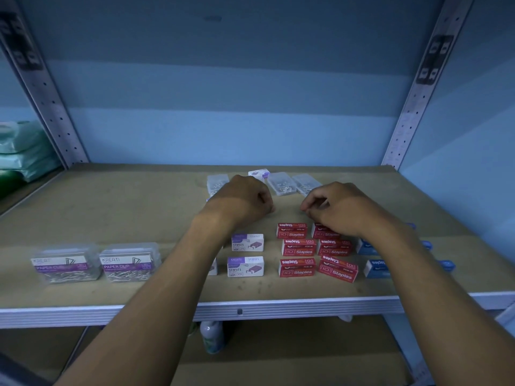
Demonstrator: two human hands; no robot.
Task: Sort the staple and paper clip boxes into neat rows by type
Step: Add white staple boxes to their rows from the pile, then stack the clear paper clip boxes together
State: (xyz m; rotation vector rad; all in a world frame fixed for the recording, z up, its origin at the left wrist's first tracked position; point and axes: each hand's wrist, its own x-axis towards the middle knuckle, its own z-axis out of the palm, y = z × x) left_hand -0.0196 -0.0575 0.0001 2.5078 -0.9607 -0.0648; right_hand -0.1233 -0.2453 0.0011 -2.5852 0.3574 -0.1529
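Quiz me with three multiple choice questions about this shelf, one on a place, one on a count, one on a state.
1. Where are the two labelled paper clip boxes?
A. front left
B. back right
C. lower shelf

2. How many red staple boxes are visible?
A. three
B. six
C. nine

3. The front-right red staple box lies:
A. skewed
B. stacked
C. opened

Answers: 1 A, they sit near the shelf front edge, leftmost. 2 B, two columns of three. 3 A, it is angled against its neighbours.
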